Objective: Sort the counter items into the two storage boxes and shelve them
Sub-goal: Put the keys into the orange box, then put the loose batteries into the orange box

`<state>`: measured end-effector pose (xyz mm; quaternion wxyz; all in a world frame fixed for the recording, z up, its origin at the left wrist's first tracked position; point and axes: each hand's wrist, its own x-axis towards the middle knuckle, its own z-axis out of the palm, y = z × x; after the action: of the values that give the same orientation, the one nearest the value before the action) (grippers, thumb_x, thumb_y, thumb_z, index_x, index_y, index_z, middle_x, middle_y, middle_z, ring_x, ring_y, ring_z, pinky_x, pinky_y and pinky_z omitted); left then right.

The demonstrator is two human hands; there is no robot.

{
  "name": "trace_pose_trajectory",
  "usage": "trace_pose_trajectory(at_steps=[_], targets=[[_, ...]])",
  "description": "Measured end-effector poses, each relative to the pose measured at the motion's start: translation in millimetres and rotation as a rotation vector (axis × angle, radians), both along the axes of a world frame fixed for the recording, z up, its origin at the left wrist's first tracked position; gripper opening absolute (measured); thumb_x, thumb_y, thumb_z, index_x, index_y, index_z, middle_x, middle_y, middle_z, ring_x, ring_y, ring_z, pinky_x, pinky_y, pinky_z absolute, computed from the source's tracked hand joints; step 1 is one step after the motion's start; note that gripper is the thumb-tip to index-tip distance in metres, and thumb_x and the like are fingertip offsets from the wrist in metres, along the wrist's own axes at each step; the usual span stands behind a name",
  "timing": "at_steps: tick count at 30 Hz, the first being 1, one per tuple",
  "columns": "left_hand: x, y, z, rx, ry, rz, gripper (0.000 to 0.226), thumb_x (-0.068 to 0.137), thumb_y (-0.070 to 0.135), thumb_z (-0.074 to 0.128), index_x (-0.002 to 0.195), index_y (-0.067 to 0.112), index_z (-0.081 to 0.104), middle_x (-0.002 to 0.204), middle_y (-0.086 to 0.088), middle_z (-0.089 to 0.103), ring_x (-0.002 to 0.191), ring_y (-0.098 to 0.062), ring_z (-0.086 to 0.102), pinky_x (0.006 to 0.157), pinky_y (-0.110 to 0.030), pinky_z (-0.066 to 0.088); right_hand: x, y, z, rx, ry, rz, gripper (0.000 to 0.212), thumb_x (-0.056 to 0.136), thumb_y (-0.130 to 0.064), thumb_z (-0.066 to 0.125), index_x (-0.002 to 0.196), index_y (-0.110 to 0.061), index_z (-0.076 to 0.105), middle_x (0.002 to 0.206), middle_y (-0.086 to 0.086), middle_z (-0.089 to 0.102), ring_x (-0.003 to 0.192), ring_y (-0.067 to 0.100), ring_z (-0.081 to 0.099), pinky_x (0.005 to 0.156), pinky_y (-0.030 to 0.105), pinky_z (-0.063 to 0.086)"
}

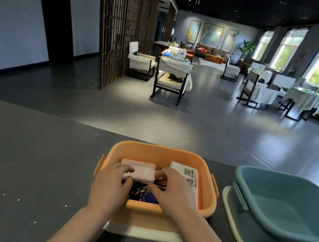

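An orange storage box (157,152) stands on the dark counter (21,161), resting on a white lid (144,232). Inside lie a pale pink box (142,169), a white-and-orange carton with QR labels (189,175), and dark small items with a blue tag (151,198). My left hand (109,186) grips the pink box's near left corner. My right hand (174,189) is inside the orange box, fingers curled at the pink box's right end. To the right, a teal storage box (288,205) sits tilted on its pale lid (240,238) and holds nothing.
The counter's far edge (90,124) drops to a grey tiled floor. Beyond stand white-cushioned chairs (172,78), draped tables, a wooden lattice screen (123,26) and windows at the right. Bare counter surface spreads to the left of the orange box.
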<state>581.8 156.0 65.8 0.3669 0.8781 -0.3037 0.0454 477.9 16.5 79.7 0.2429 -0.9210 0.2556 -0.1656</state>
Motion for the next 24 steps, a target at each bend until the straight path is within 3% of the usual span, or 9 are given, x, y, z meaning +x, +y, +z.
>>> trace_pose_trajectory(at_steps=[3, 7, 11, 15, 24], targets=[[-30, 1, 4, -0.125, 0.017, -0.056, 0.021, 0.086, 0.023, 0.060, 0.105, 0.032, 0.066, 0.108, 0.016, 0.062, 0.102, -0.009, 0.056, 0.087, -0.035, 0.050, -35, -1, 13, -0.072, -0.058, -0.027, 0.029, 0.082, -0.047, 0.063, 0.108, -0.043, 0.053, 0.104, -0.024, 0.054, 0.097, -0.001, 0.052, 0.066, 0.015, 0.038], [-75, -17, 13, -0.132, -0.017, -0.190, 0.019, 0.086, 0.025, 0.062, 0.103, 0.032, 0.066, 0.105, 0.018, 0.061, 0.102, -0.008, 0.053, 0.092, -0.033, 0.045, -101, -10, 20, -0.128, -0.063, -0.136, 0.029, 0.081, -0.048, 0.060, 0.108, -0.041, 0.052, 0.110, -0.023, 0.054, 0.098, -0.002, 0.052, 0.074, 0.021, 0.039], [-127, -54, 17, -0.121, -0.039, -0.422, 0.016, 0.085, 0.022, 0.065, 0.100, 0.028, 0.069, 0.105, 0.014, 0.061, 0.103, -0.013, 0.054, 0.089, -0.028, 0.037, -193, -21, 11, -0.134, -0.053, -0.362, 0.030, 0.081, -0.051, 0.059, 0.106, -0.036, 0.055, 0.108, -0.020, 0.056, 0.102, 0.000, 0.051, 0.080, 0.023, 0.044], [-202, -90, 11, -0.069, -0.016, -0.646, 0.017, 0.083, 0.016, 0.068, 0.097, 0.025, 0.070, 0.102, 0.006, 0.065, 0.094, -0.017, 0.057, 0.088, -0.034, 0.044, -291, -23, 1, -0.069, -0.027, -0.595, 0.029, 0.081, -0.047, 0.060, 0.106, -0.032, 0.059, 0.108, -0.018, 0.057, 0.102, 0.004, 0.053, 0.081, 0.026, 0.047], [-403, -141, 10, -0.080, 0.025, -0.943, 0.015, 0.081, 0.021, 0.068, 0.094, 0.029, 0.069, 0.100, 0.014, 0.065, 0.096, -0.013, 0.058, 0.084, -0.029, 0.045, -502, -20, 11, -0.084, -0.097, -0.908, 0.025, 0.084, -0.043, 0.064, 0.106, -0.033, 0.061, 0.107, -0.022, 0.056, 0.099, -0.003, 0.053, 0.080, 0.021, 0.045]])
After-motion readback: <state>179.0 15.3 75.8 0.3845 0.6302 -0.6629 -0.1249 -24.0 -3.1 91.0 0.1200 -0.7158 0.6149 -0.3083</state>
